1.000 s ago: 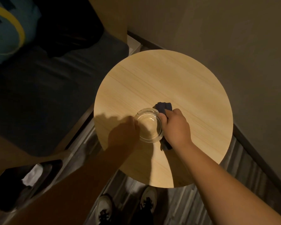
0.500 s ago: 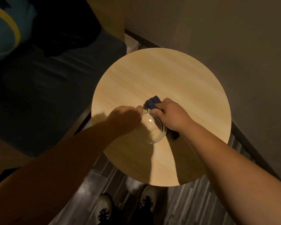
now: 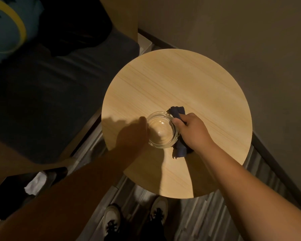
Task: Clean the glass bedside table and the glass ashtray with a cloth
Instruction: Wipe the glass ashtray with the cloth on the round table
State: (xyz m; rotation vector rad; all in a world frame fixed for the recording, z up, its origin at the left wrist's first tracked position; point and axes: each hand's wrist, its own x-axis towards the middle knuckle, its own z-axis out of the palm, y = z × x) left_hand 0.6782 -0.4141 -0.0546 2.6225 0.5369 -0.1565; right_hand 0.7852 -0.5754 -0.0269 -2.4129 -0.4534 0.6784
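Observation:
A round clear glass ashtray [image 3: 162, 130] sits near the front left of the round, light wood-look bedside table [image 3: 189, 80]. My left hand [image 3: 131, 134], deep in shadow, holds the ashtray's left side. My right hand [image 3: 193, 132] grips a dark blue cloth [image 3: 178, 111] and presses it against the ashtray's right rim. Part of the cloth bunches out behind my fingers and part hangs below my palm onto the tabletop.
A dark mattress [image 3: 50, 94] lies left of the table. A wall [image 3: 233, 28] and dark baseboard [image 3: 276, 164] run close behind and to the right. White crumpled paper [image 3: 36, 183] sits in a dark bin at lower left. My shoes [image 3: 111, 221] stand on grey floorboards.
The ashtray has settled flat on the table after being tilted between both hands. My left hand has slid back to its left side. The cloth now hangs lower below my right palm.

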